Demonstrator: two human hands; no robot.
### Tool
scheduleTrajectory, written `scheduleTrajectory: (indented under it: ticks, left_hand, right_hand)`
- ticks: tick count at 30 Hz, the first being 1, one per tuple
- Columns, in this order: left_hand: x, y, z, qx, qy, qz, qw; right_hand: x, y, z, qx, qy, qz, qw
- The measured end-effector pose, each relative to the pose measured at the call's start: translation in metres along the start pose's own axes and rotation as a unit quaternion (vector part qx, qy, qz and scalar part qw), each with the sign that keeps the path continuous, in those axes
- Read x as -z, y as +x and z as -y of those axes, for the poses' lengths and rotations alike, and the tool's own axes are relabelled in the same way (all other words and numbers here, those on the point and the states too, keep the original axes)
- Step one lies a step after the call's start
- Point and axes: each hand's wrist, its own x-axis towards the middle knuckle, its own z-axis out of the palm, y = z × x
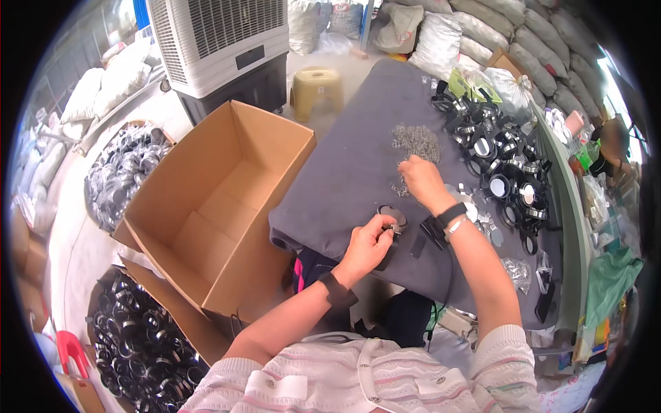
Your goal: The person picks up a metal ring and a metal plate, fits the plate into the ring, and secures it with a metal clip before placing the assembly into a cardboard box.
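My left hand (366,246) is closed, thumb against fingers, on a round dark part (395,212) at the near edge of the grey cloth-covered table (330,186). Its exact kind cannot be made out. Farther forward, my right hand (423,182) reaches down with its fingers pinched at the near side of a pile of small shiny metal pieces (416,141). What sits between those fingertips is too small to see. Flat round discs (469,206), grey and white, lie right of my right wrist. A dark flat object (434,230) lies under my right forearm.
Black ring-shaped parts with silvery bands (506,162) are heaped along the table's right side. An open cardboard box (206,199) stands left of the table. More black rings (138,337) fill a container below it. An air cooler (220,48) and a yellow stool (317,93) stand behind.
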Motion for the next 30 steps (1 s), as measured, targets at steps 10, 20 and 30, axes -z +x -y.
scheduleTrajectory:
  ticks: [10, 20, 30]
  left_hand:
    - [0.003, 0.003, 0.005, 0.016, 0.014, 0.008, 1.0]
    - [0.003, 0.007, -0.002, 0.094, -0.031, 0.034, 0.995]
    - [0.005, 0.005, -0.003, 0.099, -0.043, 0.055, 0.993]
  right_hand:
    - [0.04, -0.139, 0.04, -0.228, 0.127, 0.033, 0.965]
    - [0.048, -0.152, 0.056, -0.118, 0.063, -0.058, 0.989]
    - [0.009, -0.121, 0.106, -0.192, 0.371, -0.201, 0.886]
